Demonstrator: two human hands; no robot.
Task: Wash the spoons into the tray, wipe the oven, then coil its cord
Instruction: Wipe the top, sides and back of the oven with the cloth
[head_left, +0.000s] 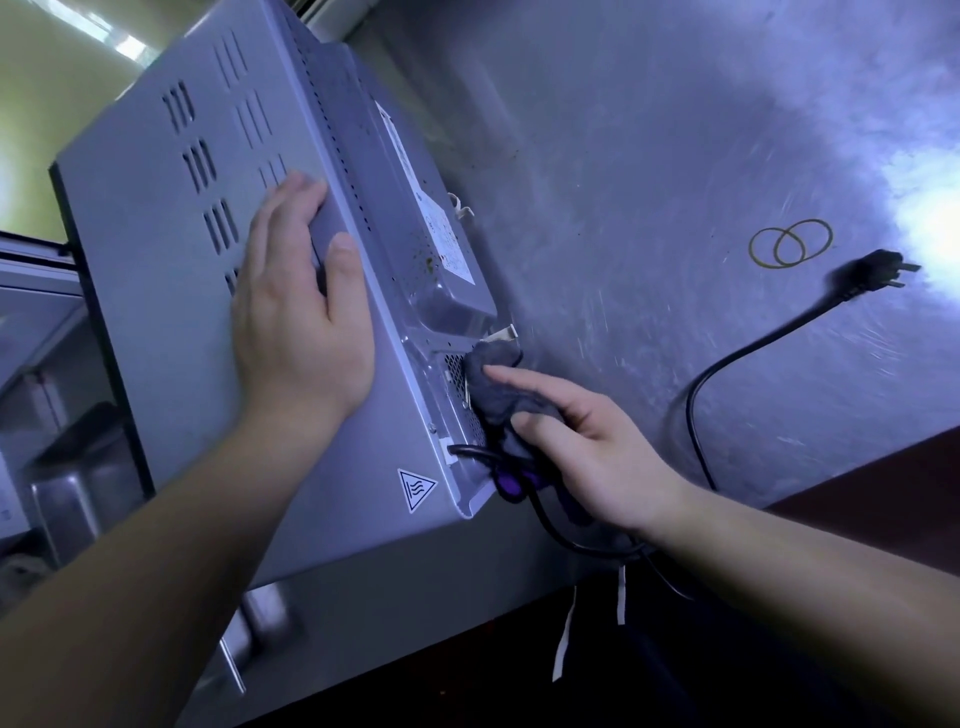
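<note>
A grey oven (171, 291) stands on the steel counter (649, 156), its vented top and back panel toward me. My left hand (301, 317) lies flat on the top near the back edge, fingers together, holding nothing. My right hand (587, 447) presses a grey and purple cloth (493, 389) against the lower back panel, by the mesh vent. The black cord (727, 364) leaves the back beneath the cloth, loops under my right wrist and runs across the counter to its plug (872, 273). No spoons or tray show.
Two rubber bands (789, 243) lie on the counter to the left of the plug. The counter's front edge (831, 473) runs just right of my right hand. Steel sink fittings (57, 467) sit at the lower left, beyond the oven.
</note>
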